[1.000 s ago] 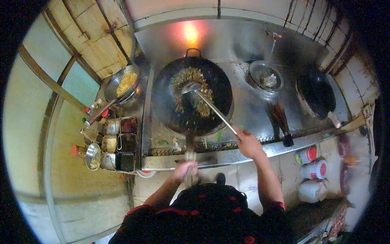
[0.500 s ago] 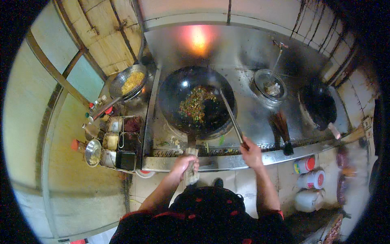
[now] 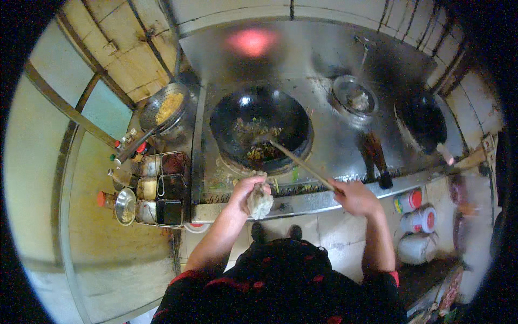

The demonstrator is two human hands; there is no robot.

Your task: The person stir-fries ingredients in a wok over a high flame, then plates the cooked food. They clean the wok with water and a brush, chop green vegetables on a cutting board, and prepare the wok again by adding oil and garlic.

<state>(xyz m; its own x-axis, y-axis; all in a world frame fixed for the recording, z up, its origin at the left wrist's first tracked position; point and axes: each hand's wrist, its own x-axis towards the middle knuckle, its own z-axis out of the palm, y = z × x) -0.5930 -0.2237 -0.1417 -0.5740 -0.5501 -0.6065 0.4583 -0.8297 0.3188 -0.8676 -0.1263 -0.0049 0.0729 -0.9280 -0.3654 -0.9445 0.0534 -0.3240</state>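
A black wok [image 3: 226, 110] sits over the burner ring, its near side tipped down towards me. Chopped, mixed-colour food [image 3: 264, 152] lies in its near part, blurred, with some strewn higher up the wok's wall. My left hand [image 3: 244, 195] is closed around a pale, crumpled cloth [image 3: 261, 203] at the wok's near edge, where the wok handle is wrapped and hidden. In my right hand [image 3: 359, 198] is the long handle of a cooking ladle [image 3: 305, 164], its far end down in the food; the bowl is blurred.
At the left, a perforated strainer [image 3: 148, 116] holds yellow food, beside seasoning containers [image 3: 174, 186] and a metal bowl [image 3: 125, 200]. Rightward are a lidded round pot [image 3: 345, 110], a bamboo brush [image 3: 372, 154] and a second wok [image 3: 426, 127]. Buckets [image 3: 418, 221] stand on the floor.
The wok has tilted towards me and its food has shifted to the near side. My left hand has risen with the cloth; my right hand and the ladle have swung lower and rightward.
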